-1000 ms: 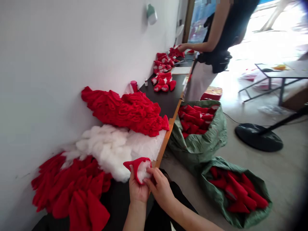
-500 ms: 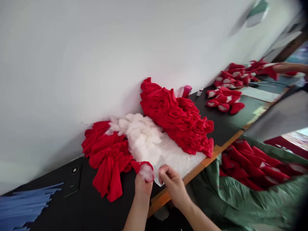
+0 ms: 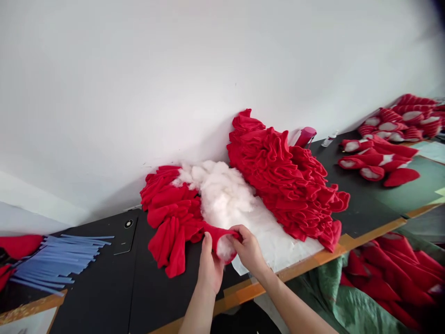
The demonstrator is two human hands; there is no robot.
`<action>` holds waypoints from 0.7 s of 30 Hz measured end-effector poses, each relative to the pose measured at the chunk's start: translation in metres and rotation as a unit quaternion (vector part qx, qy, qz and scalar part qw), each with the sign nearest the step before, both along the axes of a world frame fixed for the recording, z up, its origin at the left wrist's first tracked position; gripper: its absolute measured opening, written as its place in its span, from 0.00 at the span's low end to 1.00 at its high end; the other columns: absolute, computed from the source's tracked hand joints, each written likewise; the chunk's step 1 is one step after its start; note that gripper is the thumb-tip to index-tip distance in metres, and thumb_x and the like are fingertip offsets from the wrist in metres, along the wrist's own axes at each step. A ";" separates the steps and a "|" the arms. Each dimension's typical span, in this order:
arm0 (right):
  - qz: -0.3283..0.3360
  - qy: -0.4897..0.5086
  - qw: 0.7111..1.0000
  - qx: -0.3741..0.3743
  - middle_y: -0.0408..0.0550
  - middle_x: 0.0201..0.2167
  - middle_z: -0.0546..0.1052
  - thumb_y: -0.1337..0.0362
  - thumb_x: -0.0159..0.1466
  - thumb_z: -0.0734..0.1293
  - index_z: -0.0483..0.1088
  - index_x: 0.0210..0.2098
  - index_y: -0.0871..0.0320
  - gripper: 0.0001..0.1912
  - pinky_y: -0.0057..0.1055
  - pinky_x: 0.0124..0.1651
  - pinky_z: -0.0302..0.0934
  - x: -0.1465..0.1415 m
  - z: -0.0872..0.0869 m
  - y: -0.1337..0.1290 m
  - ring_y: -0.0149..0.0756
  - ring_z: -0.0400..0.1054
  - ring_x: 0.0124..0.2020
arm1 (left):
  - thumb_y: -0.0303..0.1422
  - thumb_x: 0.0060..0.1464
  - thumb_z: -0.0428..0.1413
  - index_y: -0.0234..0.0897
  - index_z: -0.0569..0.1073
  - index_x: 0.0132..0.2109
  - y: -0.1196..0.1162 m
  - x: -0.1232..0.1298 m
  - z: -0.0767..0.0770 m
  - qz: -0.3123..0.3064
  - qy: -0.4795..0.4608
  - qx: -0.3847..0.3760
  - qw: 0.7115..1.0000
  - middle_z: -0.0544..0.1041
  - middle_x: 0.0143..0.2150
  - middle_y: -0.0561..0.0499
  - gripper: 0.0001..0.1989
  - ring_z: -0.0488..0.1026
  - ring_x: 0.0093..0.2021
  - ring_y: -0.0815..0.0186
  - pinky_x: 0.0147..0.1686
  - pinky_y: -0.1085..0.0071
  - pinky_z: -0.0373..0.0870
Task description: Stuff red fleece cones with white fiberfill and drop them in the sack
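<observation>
A red fabric piece (image 3: 216, 233) with white stuffing in its open end is held between both hands above the table's front edge. My left hand (image 3: 210, 266) grips it from the left and below, thumb upright against the cloth. The fingers of my right hand (image 3: 247, 246) are closed on the right rim of the opening. Behind the hands lies a heap of white stuffing (image 3: 224, 192), partly on a white plastic sheet (image 3: 266, 232). A pile of flat red pieces (image 3: 170, 218) sits left of the stuffing, and a taller red pile (image 3: 278, 181) stands right of it.
Blue strips (image 3: 62, 260) and a phone (image 3: 127, 234) lie on the black table (image 3: 104, 287) at left. A pink bottle (image 3: 306, 136), small white bottle (image 3: 329, 139) and stuffed red pieces (image 3: 380, 160) are at right. Below, a green sack (image 3: 342, 297) holds red pieces.
The view has turned left, showing more blue strips. My right hand, earlier apart from the red piece, has moved to its rim and taken hold. The other person's arm has left the view.
</observation>
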State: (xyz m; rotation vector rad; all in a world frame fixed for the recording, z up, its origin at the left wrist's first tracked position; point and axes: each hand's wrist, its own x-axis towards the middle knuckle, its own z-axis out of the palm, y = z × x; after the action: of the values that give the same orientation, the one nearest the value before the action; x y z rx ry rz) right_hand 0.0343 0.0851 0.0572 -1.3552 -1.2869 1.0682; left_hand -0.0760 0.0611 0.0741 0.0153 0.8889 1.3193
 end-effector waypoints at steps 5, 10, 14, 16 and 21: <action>-0.036 0.025 0.999 0.004 0.41 0.22 0.70 0.64 0.55 0.64 0.67 0.29 0.55 0.02 0.30 0.27 0.56 0.000 -0.002 -0.005 0.34 0.61 0.24 | 0.20 0.41 0.65 0.38 0.75 0.35 -0.009 -0.009 -0.004 0.064 0.334 0.059 0.939 0.73 0.34 0.52 0.13 0.71 0.35 0.63 0.37 0.73 0.65; -0.104 0.039 0.994 0.015 0.42 0.24 0.69 0.69 0.51 0.63 0.66 0.28 0.55 0.05 0.31 0.29 0.56 -0.004 -0.003 -0.024 0.35 0.61 0.26 | 0.10 0.36 0.56 0.41 0.72 0.24 -0.008 -0.017 0.000 0.082 0.435 0.096 0.892 0.67 0.27 0.55 0.18 0.66 0.34 0.61 0.37 0.74 0.60; -0.148 0.098 0.984 -0.006 0.40 0.22 0.67 0.65 0.53 0.64 0.64 0.29 0.54 0.04 0.30 0.26 0.55 -0.004 -0.005 -0.034 0.34 0.59 0.23 | 0.16 0.38 0.62 0.41 0.74 0.33 -0.014 -0.013 -0.004 0.021 0.416 0.127 0.900 0.69 0.30 0.54 0.17 0.67 0.31 0.63 0.33 0.74 0.63; -0.154 0.131 0.979 0.001 0.39 0.22 0.66 0.65 0.53 0.64 0.64 0.29 0.54 0.04 0.30 0.26 0.55 -0.002 -0.007 -0.038 0.33 0.58 0.23 | 0.19 0.39 0.63 0.40 0.71 0.32 -0.018 -0.009 -0.011 -0.024 0.392 0.117 0.912 0.67 0.26 0.57 0.14 0.64 0.25 0.67 0.26 0.75 0.61; -0.198 0.174 0.964 0.024 0.38 0.25 0.65 0.69 0.51 0.62 0.63 0.30 0.54 0.07 0.28 0.27 0.54 0.008 -0.015 -0.060 0.32 0.57 0.25 | 0.20 0.37 0.65 0.39 0.70 0.28 -0.024 -0.008 -0.017 -0.095 0.356 0.133 0.920 0.66 0.25 0.57 0.13 0.66 0.26 0.68 0.28 0.75 0.63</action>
State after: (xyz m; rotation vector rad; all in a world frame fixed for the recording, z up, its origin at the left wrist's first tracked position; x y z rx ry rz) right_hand 0.0423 0.0252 0.0419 -1.2530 -0.7392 0.9340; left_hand -0.0844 0.0368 0.0567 0.8220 1.2662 1.2477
